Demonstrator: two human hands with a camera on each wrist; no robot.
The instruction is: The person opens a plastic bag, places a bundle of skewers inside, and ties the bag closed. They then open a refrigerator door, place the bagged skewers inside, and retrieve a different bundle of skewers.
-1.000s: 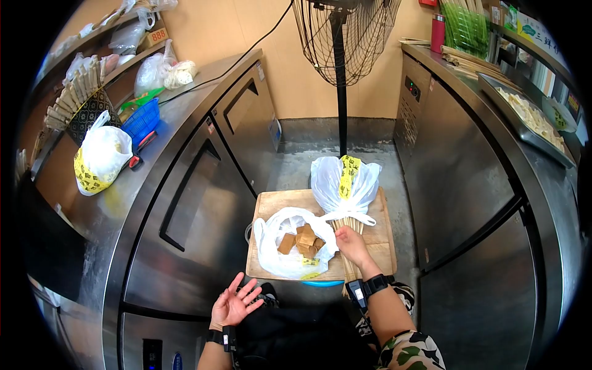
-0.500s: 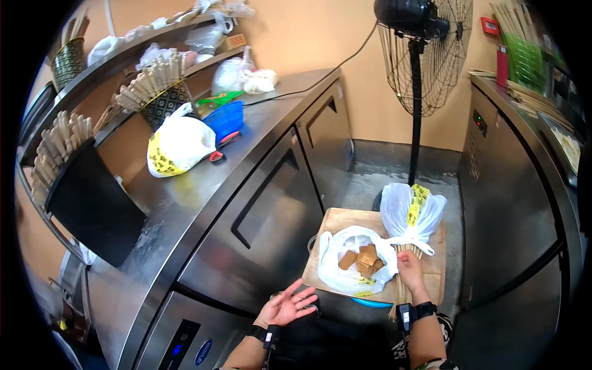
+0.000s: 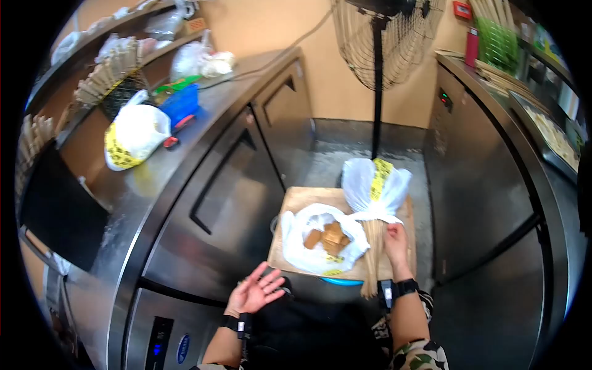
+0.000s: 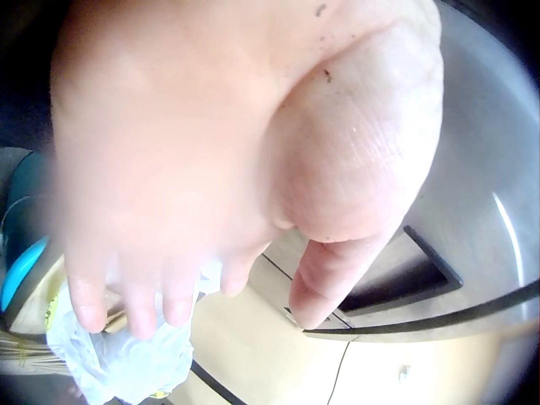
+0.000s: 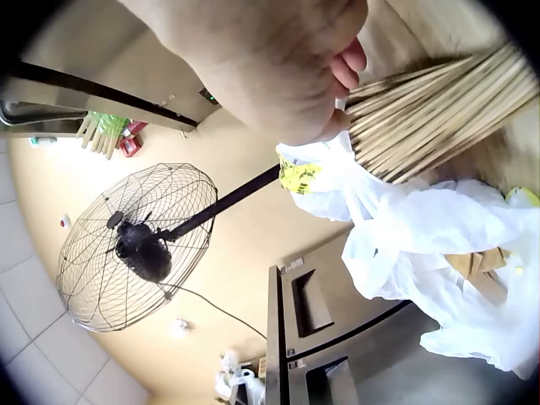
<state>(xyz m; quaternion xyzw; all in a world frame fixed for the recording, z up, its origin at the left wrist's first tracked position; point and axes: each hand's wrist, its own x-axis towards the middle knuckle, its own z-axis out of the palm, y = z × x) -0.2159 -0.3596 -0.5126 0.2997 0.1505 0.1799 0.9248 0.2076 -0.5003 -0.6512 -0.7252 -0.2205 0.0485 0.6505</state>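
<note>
My left hand is held palm up with its fingers spread and nothing in it, left of the wooden board. At the board's right side the curled fingers of my right hand pinch a loose end of a tied white plastic bag with yellow print. Thin bamboo skewers fan out of that bag's neck, just left of the right hand. Beside them lies an open white plastic bag with brown square pieces inside, likely dried tofu.
Steel counters with cabinet doors flank the board on both sides. A black stand fan rises behind it. On the left counter sit a full white bag, a blue basket and red-handled scissors. A metal tray lies at right.
My right hand has moved off the skewers to their right side, by the tied bag's end. The left hand stays palm up. The head view swung left, then partly back.
</note>
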